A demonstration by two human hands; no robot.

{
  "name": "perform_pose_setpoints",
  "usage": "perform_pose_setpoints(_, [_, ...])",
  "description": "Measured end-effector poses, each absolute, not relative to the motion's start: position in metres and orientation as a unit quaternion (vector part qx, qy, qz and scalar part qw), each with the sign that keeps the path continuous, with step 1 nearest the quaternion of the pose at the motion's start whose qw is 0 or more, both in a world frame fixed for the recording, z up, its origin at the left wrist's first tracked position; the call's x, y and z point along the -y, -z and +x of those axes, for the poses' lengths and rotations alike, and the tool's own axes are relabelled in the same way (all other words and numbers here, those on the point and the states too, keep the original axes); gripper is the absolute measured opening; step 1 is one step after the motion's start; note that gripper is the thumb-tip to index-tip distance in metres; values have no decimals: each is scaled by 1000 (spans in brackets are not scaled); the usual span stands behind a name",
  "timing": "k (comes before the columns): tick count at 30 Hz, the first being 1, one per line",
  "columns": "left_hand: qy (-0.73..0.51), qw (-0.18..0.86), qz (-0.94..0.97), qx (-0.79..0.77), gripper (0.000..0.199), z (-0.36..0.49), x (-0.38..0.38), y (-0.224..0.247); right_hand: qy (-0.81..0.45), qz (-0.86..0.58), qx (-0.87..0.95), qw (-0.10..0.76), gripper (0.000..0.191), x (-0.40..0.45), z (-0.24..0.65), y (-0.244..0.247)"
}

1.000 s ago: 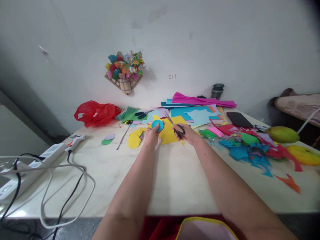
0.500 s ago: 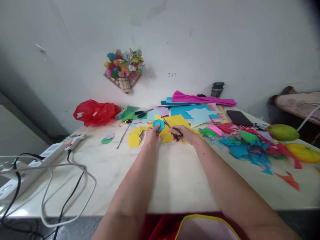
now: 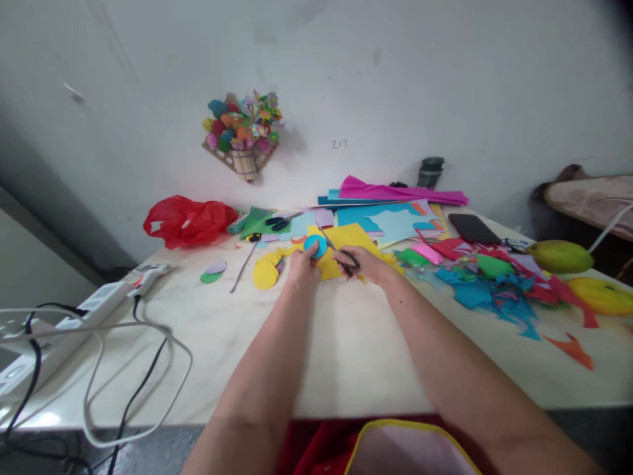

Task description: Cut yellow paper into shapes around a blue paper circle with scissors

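Note:
My left hand (image 3: 303,264) pinches a round blue disc (image 3: 315,246) with the thumb on top, and a piece of yellow paper (image 3: 346,236) lies under and behind it. In my right hand (image 3: 363,262) are dark-handled scissors (image 3: 350,261), their blades pointing up and left, just right of the disc. Several overlapping yellow circles (image 3: 266,273) rest on the table left of my left hand. Farther left, a green circle (image 3: 211,278) lies partly beneath a lilac one (image 3: 216,268).
Paper scraps (image 3: 489,290) and two yellow-green fruits lie right, near a dark phone (image 3: 473,229). Coloured sheets (image 3: 400,221) lie behind my hands. A red bag (image 3: 190,221) and second scissors (image 3: 281,221) are back left; cables and a power strip (image 3: 64,333) occupy the left.
The view has shifted slightly. Both hands keep their holds on the blue disc and the scissors, with hardly any movement between them.

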State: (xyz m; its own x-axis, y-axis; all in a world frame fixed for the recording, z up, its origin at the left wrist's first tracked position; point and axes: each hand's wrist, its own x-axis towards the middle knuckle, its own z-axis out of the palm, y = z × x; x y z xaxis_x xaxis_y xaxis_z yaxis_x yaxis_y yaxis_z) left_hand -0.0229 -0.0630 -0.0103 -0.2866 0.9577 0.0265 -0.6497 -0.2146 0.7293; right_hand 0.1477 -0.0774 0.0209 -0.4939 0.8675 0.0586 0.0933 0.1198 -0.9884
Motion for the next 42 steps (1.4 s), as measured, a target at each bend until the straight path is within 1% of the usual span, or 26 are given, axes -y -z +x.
perform_pose_setpoints(8, [-746,534,237,-319,38,-21,64,8,-555,-386,648,352,38,77,143,-19])
perform_pose_setpoints(19, [-735,537,255,-326,34,-21,67,5,-554,-394,642,354,27,77,144,-19])
perform_pose_setpoints(28, [-738,538,260,-313,37,-22,67,5,-547,-397,647,353,30,74,144,-16])
perform_pose_setpoints(35, [-739,538,260,-312,34,-22,66,8,-542,-395,652,354,32,75,143,-16])
perform_pose_setpoints(42, [-733,531,262,-336,37,-21,66,7,-545,-392,649,357,32,75,143,-15])
